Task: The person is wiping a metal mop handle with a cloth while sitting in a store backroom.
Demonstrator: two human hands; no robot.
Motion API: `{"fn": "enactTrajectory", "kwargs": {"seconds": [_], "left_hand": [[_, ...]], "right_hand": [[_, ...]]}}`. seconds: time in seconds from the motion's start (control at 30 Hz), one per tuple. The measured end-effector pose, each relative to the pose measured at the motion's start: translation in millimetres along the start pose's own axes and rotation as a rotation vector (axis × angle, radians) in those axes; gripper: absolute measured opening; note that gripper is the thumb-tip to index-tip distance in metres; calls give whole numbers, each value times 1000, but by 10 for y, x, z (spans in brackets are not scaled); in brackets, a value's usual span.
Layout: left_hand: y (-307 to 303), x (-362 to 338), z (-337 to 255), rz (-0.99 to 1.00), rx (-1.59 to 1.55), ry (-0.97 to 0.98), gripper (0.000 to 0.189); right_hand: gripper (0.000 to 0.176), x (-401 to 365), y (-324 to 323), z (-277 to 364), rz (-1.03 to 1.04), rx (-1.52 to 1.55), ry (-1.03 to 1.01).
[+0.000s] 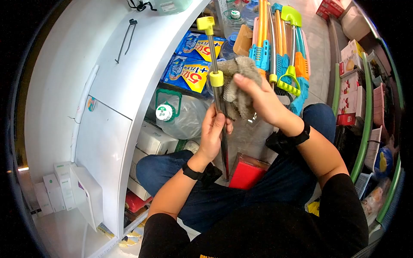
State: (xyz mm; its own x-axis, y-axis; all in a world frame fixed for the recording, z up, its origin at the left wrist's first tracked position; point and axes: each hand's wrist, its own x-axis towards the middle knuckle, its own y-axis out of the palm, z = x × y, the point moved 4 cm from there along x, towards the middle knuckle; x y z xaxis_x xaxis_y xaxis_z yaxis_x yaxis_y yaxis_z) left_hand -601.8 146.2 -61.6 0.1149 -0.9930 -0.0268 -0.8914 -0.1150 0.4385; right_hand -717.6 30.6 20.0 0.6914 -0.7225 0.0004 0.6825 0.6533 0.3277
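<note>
My left hand (211, 132) is wrapped round a metal pole (213, 53) with a yellow-green end piece at its top and a yellow-green collar partway down. The pole stands nearly upright, tilted slightly, its lower end above the floor area by my legs. In my right hand (266, 101) is a bunched grey cloth (241, 84), thumb pressed on top; it lies against the pole's right side, just beside the collar. The fingers under the cloth are hidden. Right of the cloth lie several colourful long-handled plastic toys (282, 56), among them a green shovel (291, 17).
A white counter (124, 81) runs along my left. Beneath it sit a clear plastic jug (185, 116), blue-and-yellow packs (187, 74) and a white box (157, 139). A red box (248, 172) lies between my legs. Green-edged shelves (365, 120) with goods stand right.
</note>
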Motion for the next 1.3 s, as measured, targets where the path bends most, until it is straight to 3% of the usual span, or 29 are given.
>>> {"fn": "enactTrajectory", "kwargs": {"seconds": [0.1, 0.2, 0.27, 0.47, 0.53, 0.57, 0.63, 0.8, 0.97, 1.0, 1.07, 1.17, 1.3], "left_hand": [[-94, 45, -10, -39, -41, -8, 35], [-78, 38, -3, -53, 48, -26, 36], [-35, 33, 53, 18, 69, -37, 37], [17, -2, 13, 85, -87, -62, 40], [-7, 10, -93, 44, -105, 57, 32], [-39, 31, -177, 37, -50, 134, 32], [-72, 63, -278, -57, 66, 193, 42], [-156, 84, -308, -136, 155, 154, 21], [-249, 125, -458, -185, 46, 200, 11], [-269, 133, -473, -188, 19, 195, 10], [-286, 132, -518, -197, -33, 189, 7], [-342, 140, -565, -260, -55, 153, 13], [-444, 162, -636, -286, -22, 186, 15]], "right_hand": [[38, -14, -38, -35, -69, 157, 118], [40, 39, -99, -117, 62, -57, 109], [35, -17, -48, -148, 126, -22, 242], [27, -50, -98, -63, 179, -136, 94], [27, 67, -75, -39, 102, -168, -38], [27, 90, -81, 35, 116, -329, -122], [26, 100, -96, -68, 142, -369, -99], [26, 28, 35, -143, 187, -409, -21], [29, 109, -186, -198, -16, -409, 5], [32, 149, -253, -218, -38, -420, 112], [36, 153, -266, -183, -36, -417, 62], [42, 166, -180, -135, -99, -78, 53], [50, 195, -262, -115, -124, -155, 100]]}}
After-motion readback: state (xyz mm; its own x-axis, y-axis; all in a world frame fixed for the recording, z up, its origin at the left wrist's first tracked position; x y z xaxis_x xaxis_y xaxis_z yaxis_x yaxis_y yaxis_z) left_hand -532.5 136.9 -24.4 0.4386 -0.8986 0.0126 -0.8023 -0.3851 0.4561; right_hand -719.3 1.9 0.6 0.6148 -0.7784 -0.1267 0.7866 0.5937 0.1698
